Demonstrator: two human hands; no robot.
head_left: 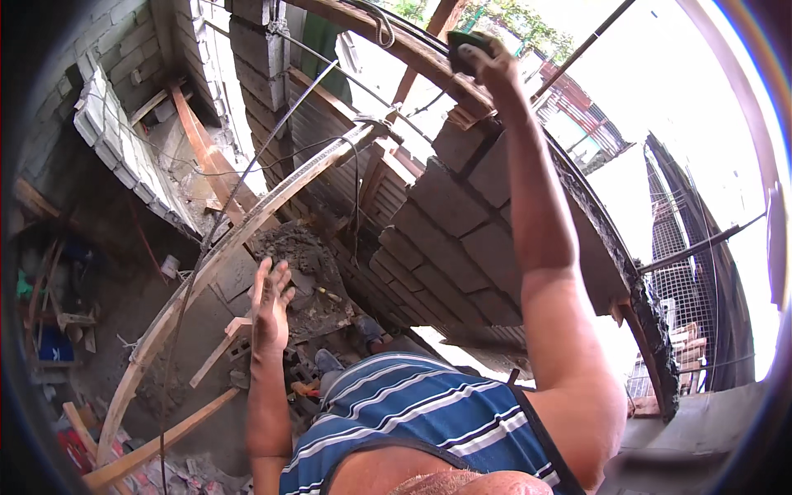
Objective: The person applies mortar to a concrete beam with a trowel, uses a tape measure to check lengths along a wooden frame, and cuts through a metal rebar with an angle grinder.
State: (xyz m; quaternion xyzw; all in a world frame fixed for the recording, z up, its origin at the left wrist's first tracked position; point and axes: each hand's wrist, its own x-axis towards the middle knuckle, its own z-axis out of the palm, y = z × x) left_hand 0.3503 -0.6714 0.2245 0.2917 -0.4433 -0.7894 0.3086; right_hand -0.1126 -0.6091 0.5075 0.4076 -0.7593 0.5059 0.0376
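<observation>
My right hand (pixel 493 66) is raised high toward the top of the block wall, wrapped round a small dark green-and-black object (pixel 462 45) that I cannot make out, against or just beside a wooden beam (pixel 404 45). My left hand (pixel 272 305) is held up at centre left with its fingers apart and nothing visible in it, near a long curved-looking timber (pixel 190 289). Below my right hand is a grey block wall (pixel 445 206) with a rough mortar edge. A pile of wet grey mortar (pixel 289 252) lies beyond my left hand.
Metal rods (pixel 305 91) and cables cross overhead. Another block wall (pixel 124 148), planks (pixel 202 148) and scattered debris fill the left. Below, by my feet (pixel 326 361), lie tools and wood scraps. Wire mesh (pixel 672 223), a rod and bright open outdoors are at the right.
</observation>
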